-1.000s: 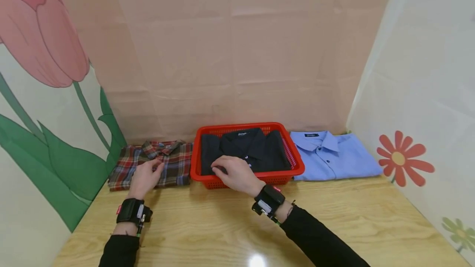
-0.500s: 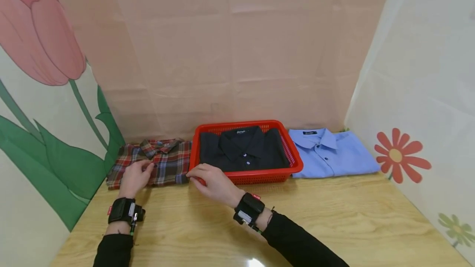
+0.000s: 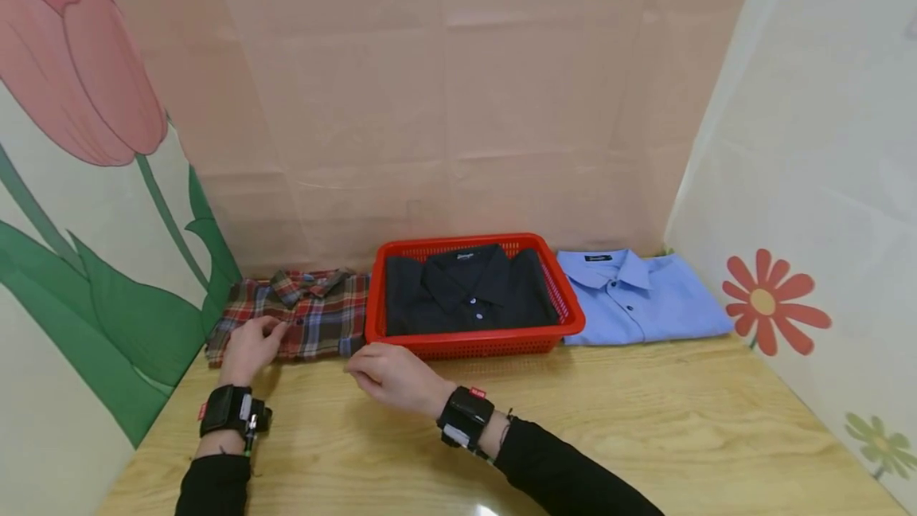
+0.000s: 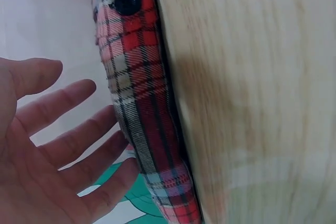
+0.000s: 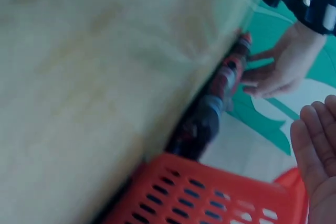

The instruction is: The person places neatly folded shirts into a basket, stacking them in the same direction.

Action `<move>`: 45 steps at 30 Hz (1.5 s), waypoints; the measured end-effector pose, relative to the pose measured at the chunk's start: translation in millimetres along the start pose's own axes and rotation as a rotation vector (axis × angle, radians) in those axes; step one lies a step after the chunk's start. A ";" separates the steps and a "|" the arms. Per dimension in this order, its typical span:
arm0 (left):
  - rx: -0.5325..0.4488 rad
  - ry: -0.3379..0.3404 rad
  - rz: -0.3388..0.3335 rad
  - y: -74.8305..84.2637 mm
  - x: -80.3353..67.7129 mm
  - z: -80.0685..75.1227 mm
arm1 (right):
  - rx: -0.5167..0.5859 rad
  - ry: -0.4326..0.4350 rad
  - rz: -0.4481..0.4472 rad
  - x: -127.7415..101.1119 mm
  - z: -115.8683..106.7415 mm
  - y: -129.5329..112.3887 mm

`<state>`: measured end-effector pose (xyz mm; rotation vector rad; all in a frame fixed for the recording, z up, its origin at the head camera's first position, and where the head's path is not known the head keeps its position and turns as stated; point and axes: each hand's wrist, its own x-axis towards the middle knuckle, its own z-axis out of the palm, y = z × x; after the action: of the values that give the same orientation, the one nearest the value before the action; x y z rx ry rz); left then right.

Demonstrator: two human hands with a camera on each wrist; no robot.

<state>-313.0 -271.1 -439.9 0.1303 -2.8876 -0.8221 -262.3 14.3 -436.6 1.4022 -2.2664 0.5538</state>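
Note:
A folded plaid shirt (image 3: 329, 318) in red, brown and blue lies at the left of the table in the head view. Over its front left part is my left hand (image 3: 248, 350). In the left wrist view that hand's fingers are spread, with several fingertips at the edge of the plaid shirt (image 4: 144, 93); contact is hard to judge. My right hand (image 3: 401, 379) hovers in front of the left corner of a red plastic basket (image 3: 487, 347), holding nothing. Its fingers (image 5: 315, 140) look extended in the right wrist view. Inside the basket lies a folded black shirt (image 3: 408, 301).
To the basket's right lies a folded light blue shirt (image 3: 669, 305). All stand in a row along the back of the wooden table (image 3: 609, 412), against a pinkish-brown backdrop (image 3: 444, 118). Walls with painted flowers close off both sides.
My right hand has moved left and nearer to me, from over the basket's front rim to in front of its left corner. My left hand has shifted slightly left and nearer; the shirts stay put.

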 end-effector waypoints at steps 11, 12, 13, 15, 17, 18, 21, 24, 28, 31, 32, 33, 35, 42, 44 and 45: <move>0.165 -0.093 0.015 -16.0 1.3 -0.3 | 0.096 -0.237 0.224 2.3 17.5 -2.2; 0.177 -0.108 0.000 -16.1 1.4 -0.6 | 0.101 -0.275 0.263 3.0 18.9 -2.4; 0.184 -0.126 -0.017 -16.0 1.5 -0.8 | 0.096 -0.314 0.297 3.7 20.4 -2.5; 0.199 -0.157 -0.032 -15.4 2.2 -0.8 | 0.114 -0.396 0.374 6.1 23.9 -2.1; 0.209 -0.183 -0.031 -15.5 2.9 -1.0 | 0.147 -0.454 0.444 9.2 27.1 -2.1; 0.214 -0.191 -0.026 -15.8 3.4 -1.4 | 0.174 -0.474 0.480 11.2 28.6 -2.1; 0.223 -0.203 -0.006 -16.4 4.2 -3.2 | 0.267 -0.498 0.574 17.3 33.5 -2.3; 0.225 -0.196 0.018 -16.4 4.7 -4.7 | 0.311 -0.500 0.642 22.2 38.2 -1.5; 0.226 -0.172 0.051 -15.2 4.6 -4.0 | 0.348 -0.492 0.717 26.7 42.2 3.1; 0.239 -0.155 0.077 -14.5 4.4 -3.3 | 0.370 -0.494 0.754 28.6 41.7 5.5; 0.243 -0.155 0.084 -14.4 4.4 -3.1 | 0.371 -0.498 0.759 28.8 41.1 5.7; 0.237 -0.158 0.077 -14.6 4.5 -2.8 | 0.374 -0.503 0.763 28.9 40.7 5.9; 0.232 -0.160 0.072 -15.4 4.4 -2.2 | 0.374 -0.510 0.753 28.2 39.8 5.8; 0.178 -0.155 -0.038 -19.0 2.0 0.7 | 0.345 -0.493 0.735 24.3 42.8 3.4; 0.164 -0.152 -0.062 -19.4 1.2 0.1 | 0.350 -0.473 0.749 23.8 45.1 2.8; 0.159 -0.151 -0.075 -19.5 0.7 -0.3 | 0.361 -0.457 0.761 23.9 46.3 2.7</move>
<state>-312.8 -287.9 -449.9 0.2019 -3.1069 -0.6388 -280.8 -26.9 -462.6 0.7991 -3.2092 0.9901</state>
